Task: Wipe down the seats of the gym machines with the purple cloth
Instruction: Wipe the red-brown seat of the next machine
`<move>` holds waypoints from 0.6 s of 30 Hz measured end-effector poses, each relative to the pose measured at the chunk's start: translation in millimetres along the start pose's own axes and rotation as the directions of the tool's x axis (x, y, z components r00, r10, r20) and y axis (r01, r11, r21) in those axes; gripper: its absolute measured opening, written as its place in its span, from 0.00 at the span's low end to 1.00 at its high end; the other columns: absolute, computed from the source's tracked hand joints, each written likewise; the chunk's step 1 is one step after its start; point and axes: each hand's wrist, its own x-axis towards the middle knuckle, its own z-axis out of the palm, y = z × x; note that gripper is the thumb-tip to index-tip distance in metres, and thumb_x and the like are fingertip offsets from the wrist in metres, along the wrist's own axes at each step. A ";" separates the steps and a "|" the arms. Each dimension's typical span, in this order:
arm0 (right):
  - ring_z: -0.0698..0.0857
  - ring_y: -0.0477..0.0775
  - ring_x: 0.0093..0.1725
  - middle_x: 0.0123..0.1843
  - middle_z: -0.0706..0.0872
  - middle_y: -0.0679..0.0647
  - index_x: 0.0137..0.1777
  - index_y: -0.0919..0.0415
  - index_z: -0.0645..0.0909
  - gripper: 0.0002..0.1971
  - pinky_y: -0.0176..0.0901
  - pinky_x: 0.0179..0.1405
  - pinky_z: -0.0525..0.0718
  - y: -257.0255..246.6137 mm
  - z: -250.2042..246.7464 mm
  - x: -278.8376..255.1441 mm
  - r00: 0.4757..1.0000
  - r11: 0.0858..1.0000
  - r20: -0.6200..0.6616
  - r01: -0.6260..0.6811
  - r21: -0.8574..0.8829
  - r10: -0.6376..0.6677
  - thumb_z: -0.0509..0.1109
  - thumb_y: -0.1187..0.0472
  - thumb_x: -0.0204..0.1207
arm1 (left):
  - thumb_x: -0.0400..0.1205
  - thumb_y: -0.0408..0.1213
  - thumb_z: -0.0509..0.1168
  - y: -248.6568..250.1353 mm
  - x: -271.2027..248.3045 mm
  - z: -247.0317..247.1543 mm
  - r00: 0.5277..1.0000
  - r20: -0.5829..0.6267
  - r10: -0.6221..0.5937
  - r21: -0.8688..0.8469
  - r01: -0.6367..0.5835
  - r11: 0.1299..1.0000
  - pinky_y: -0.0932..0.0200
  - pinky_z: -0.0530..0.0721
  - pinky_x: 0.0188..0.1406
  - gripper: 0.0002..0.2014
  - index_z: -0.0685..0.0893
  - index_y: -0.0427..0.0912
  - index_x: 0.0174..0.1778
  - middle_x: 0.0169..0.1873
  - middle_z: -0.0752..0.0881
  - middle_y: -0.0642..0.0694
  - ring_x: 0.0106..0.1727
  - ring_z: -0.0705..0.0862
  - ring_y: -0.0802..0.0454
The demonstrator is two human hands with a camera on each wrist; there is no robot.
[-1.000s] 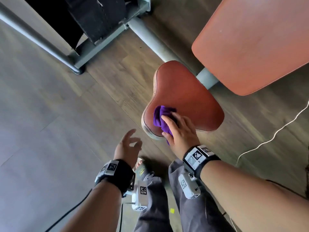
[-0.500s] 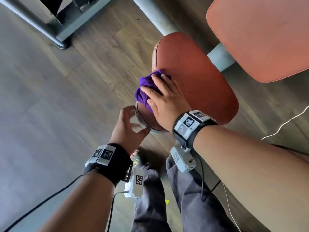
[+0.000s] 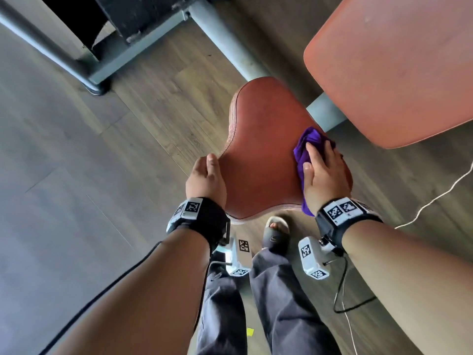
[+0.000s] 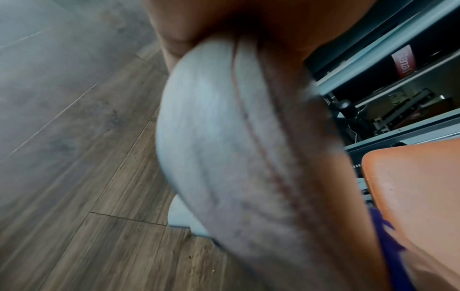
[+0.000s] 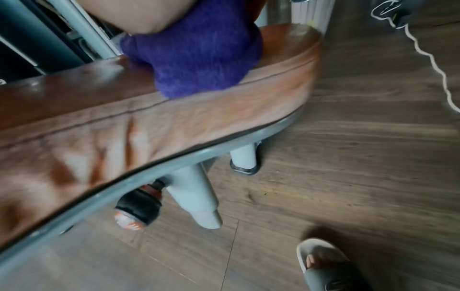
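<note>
A brown leather seat (image 3: 261, 155) sits on a grey post in the middle of the head view. My right hand (image 3: 325, 175) lies flat on a bunched purple cloth (image 3: 304, 144) and presses it onto the seat's right side. In the right wrist view the cloth (image 5: 199, 53) hangs a little over the seat's (image 5: 124, 128) edge under my palm. My left hand (image 3: 204, 178) holds the seat's left edge, thumb on top, fingers hidden below the rim. The left wrist view shows the seat's side (image 4: 224, 147) close up and blurred.
An orange backrest pad (image 3: 396, 67) rises just right of and behind the seat. Grey machine frame tubes (image 3: 225, 47) cross the wooden floor behind. A white cable (image 3: 435, 201) trails on the floor at right. My sandalled foot (image 3: 276, 231) stands under the seat's front edge.
My right hand has slid the cloth from the seat's left front corner across to its right side. My left hand, loose beside the seat before, now grips the left edge.
</note>
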 end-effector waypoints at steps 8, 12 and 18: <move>0.61 0.74 0.83 0.86 0.62 0.67 0.82 0.49 0.70 0.30 0.69 0.82 0.58 -82.3 11.9 -21.5 0.981 0.979 -0.002 0.194 0.055 -0.194 0.53 0.44 0.81 | 0.90 0.47 0.50 -21.3 4.6 8.7 0.982 -0.137 0.131 0.027 -0.129 0.991 0.61 0.64 0.36 0.18 0.86 0.49 0.49 0.32 0.81 0.53 0.39 0.77 0.48; 0.59 0.70 0.85 0.87 0.60 0.63 0.82 0.48 0.70 0.30 0.67 0.84 0.55 -109.4 14.7 -26.7 0.837 0.842 0.098 0.538 0.029 -0.538 0.56 0.43 0.80 | 0.86 0.51 0.49 -23.8 7.8 9.8 0.978 -0.144 0.148 0.035 -0.144 0.989 0.60 0.67 0.37 0.20 0.86 0.50 0.48 0.34 0.83 0.51 0.39 0.77 0.48; 0.69 0.75 0.77 0.83 0.65 0.69 0.83 0.52 0.67 0.32 0.66 0.77 0.69 17.6 -9.4 26.4 0.999 1.000 0.037 0.030 -0.007 -0.030 0.52 0.44 0.79 | 0.87 0.47 0.51 -24.2 4.1 9.5 0.974 -0.150 0.168 0.021 -0.166 0.986 0.64 0.66 0.37 0.18 0.87 0.52 0.49 0.33 0.83 0.58 0.38 0.76 0.60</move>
